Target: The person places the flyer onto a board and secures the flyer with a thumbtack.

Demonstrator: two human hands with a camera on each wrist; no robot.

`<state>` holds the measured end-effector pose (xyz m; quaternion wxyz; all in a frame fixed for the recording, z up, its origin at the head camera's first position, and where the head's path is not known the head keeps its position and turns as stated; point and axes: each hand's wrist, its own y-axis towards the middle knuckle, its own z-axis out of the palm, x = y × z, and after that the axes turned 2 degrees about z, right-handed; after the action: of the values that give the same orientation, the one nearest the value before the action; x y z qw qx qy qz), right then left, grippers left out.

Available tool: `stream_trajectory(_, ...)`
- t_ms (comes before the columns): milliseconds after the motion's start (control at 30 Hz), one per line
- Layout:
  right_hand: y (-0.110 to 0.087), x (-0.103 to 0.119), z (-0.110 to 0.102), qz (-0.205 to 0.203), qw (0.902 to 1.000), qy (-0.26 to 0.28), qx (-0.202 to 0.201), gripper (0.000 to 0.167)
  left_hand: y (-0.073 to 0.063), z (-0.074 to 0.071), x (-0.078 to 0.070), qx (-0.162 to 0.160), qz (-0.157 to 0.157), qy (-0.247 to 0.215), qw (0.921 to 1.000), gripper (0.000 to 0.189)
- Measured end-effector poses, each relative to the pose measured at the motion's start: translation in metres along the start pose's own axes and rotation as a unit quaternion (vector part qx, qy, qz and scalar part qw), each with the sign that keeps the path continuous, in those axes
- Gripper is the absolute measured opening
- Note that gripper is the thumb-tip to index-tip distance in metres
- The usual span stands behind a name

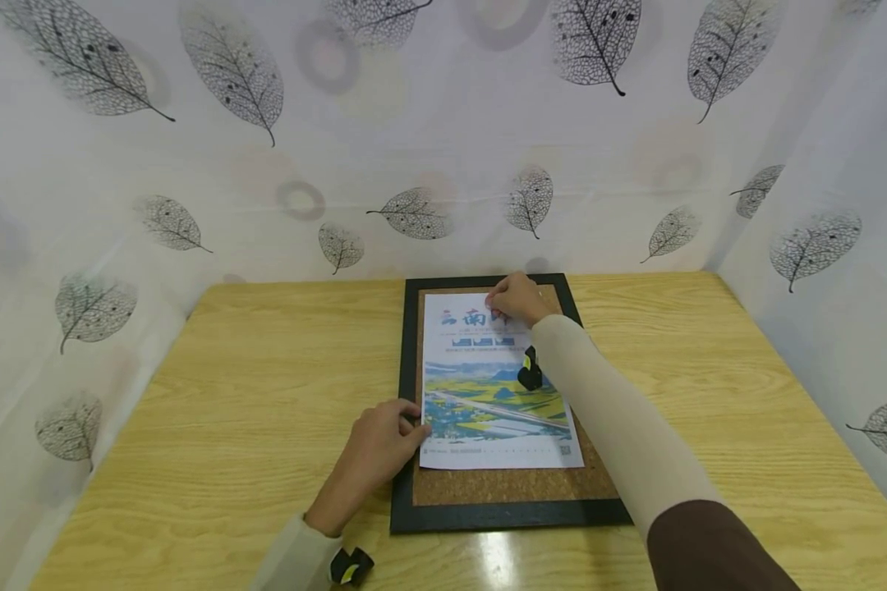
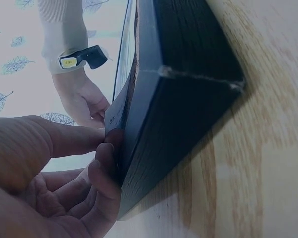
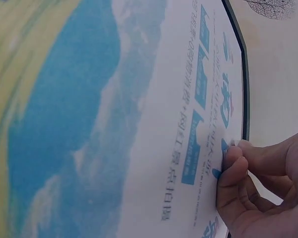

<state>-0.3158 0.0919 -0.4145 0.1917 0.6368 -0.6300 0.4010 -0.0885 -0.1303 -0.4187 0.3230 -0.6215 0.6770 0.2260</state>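
A printed poster [image 1: 498, 410] with blue lettering and a yellow-and-blue landscape lies on a black-framed cork board [image 1: 503, 484]. My left hand [image 1: 384, 443] is at the poster's lower left edge. In the left wrist view, the thumb and forefinger of that hand [image 2: 64, 168] pinch the paper's edge beside the black frame [image 2: 184, 99]. My right hand [image 1: 519, 297] is at the poster's top. In the right wrist view, the right thumb and forefinger [image 3: 263, 183] pinch a small pale pin-like piece [image 3: 233, 143] against the paper; the fingers hide most of it.
The board lies on a light wooden table [image 1: 296, 369], against a white curtain [image 1: 443, 148] with a leaf pattern at the back. Wood surface stretches on both sides of the board. Dark straps with yellow labels sit at both wrists.
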Motion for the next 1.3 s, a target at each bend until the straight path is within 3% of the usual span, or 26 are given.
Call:
stream_trajectory(800,0.0046,-0.0032,-0.0018,0.023,0.9990,0.036,-0.010,0.014,0.0006,0.0000,-0.0007,-0.001,-0.011,0.003,0.9999,0.031)
stream_trajectory(1300,0.0062,-0.0009,-0.0003,0.041,0.9990,0.002,-0.019,0.015,0.0009,0.0001,-0.0011,-0.002,-0.014,0.004,0.9999,0.031)
